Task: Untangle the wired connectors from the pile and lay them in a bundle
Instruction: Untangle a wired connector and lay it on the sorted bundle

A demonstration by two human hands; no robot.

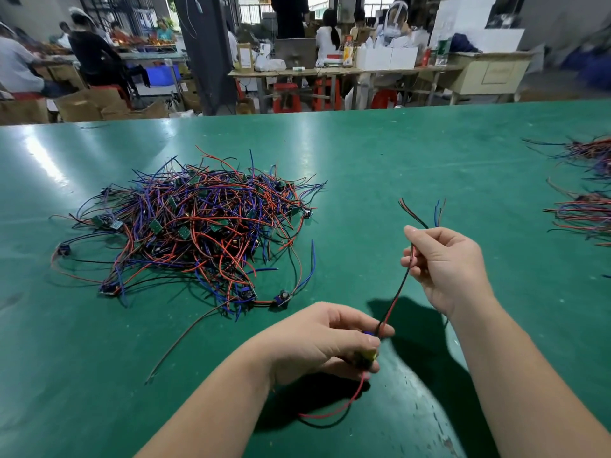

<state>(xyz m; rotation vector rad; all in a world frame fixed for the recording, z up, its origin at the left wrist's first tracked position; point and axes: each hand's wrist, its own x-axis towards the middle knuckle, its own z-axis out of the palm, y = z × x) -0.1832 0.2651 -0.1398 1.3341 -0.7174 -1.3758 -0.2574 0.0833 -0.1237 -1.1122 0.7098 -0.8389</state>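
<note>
A tangled pile of wired connectors (198, 226), red, blue and black wires with small green boards, lies on the green table (363, 153) at left centre. My left hand (317, 342) grips one connector's small board end near the table's front. Its red and black wires (395, 302) run up to my right hand (446, 262), which pinches them above the table. Wire ends (423, 211) stick up past my right fingers. A red and a black wire (334, 414) loop down below my left hand.
Sorted bundles of the same wires (585, 216) lie at the table's right edge, with another bundle (588, 153) behind them. A single dark wire (185, 338) trails from the pile toward the front. People sit at benches beyond the table's far edge.
</note>
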